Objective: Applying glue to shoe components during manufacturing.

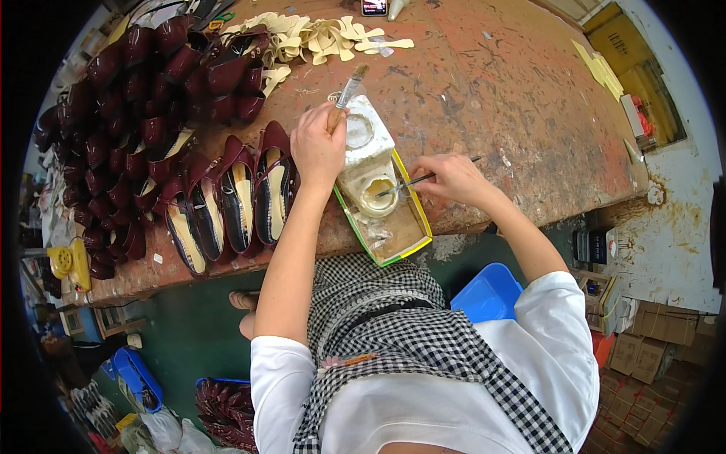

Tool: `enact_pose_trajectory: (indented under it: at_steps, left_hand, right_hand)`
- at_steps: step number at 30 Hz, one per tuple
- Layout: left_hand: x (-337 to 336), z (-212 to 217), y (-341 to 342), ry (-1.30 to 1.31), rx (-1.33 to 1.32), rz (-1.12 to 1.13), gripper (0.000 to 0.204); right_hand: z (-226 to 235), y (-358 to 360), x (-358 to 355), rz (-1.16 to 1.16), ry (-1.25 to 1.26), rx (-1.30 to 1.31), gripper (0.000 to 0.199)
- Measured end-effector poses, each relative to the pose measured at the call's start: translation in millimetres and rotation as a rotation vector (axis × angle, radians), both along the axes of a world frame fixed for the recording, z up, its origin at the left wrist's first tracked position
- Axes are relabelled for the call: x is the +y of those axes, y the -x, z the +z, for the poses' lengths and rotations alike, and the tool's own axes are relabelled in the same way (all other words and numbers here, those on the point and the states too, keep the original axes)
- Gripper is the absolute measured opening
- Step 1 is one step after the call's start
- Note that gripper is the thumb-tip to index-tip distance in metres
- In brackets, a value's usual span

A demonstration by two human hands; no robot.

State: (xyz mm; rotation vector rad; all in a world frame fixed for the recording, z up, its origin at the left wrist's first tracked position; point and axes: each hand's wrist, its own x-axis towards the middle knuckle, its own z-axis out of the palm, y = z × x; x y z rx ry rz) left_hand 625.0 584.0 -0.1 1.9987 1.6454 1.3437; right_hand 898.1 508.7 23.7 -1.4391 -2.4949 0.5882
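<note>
My left hand (316, 147) is closed around the wooden handle of a flat paintbrush (349, 89), whose bristles point up and away from me. Between my fingers and thumb, my right hand (455, 180) pinches a thin dark stick (420, 179). Its tip reaches into the round mouth of a white pot (378, 195) crusted with pale, glue-like residue. Whether the stick ends in bristles is hard to make out. A white plastic container (372, 142) with a round opening adjoins the pot. Both stand in a shallow yellow-and-green cardboard box (414, 250) at the table's near edge.
Several burgundy shoes (240, 198) stand in a row left of my left forearm, beside a large heap of burgundy shoes (113, 98). Cream-coloured insole pieces (325, 36) lie scattered at the back of the worn table (499, 98). A blue bin (488, 293) is below the edge.
</note>
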Motion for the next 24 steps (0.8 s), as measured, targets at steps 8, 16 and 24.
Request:
enact_pose_trajectory:
  at_steps: [8,16,24]
  left_hand:
    - [0,2,-2,0.024,-0.005,-0.002,0.025]
    - [-1,2,-1,0.018,-0.004,0.005,0.023]
    - [-2,5,-2,0.018,-0.010,-0.006,0.022]
  right_hand:
    - [-5,-6,2,0.068,-0.153,-0.017,0.017]
    - [5,0,-2,-0.028,0.134,-0.034,0.020]
    - [-11,-8,5,0.069,-0.123,0.047,0.022]
